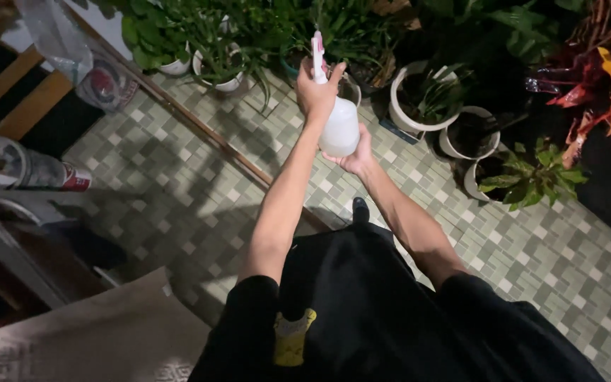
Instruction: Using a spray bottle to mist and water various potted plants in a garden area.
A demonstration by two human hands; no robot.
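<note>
Left hand [317,92] grips spray bottle [339,126] top; right hand [353,157] cups base.

One view only was recorded, from a camera worn on the head. It was pointed steeply down and forward along both outstretched arms. The tiled floor [178,184] was seen from standing height; the potted plants [433,99] were framed along the top edge.
</note>
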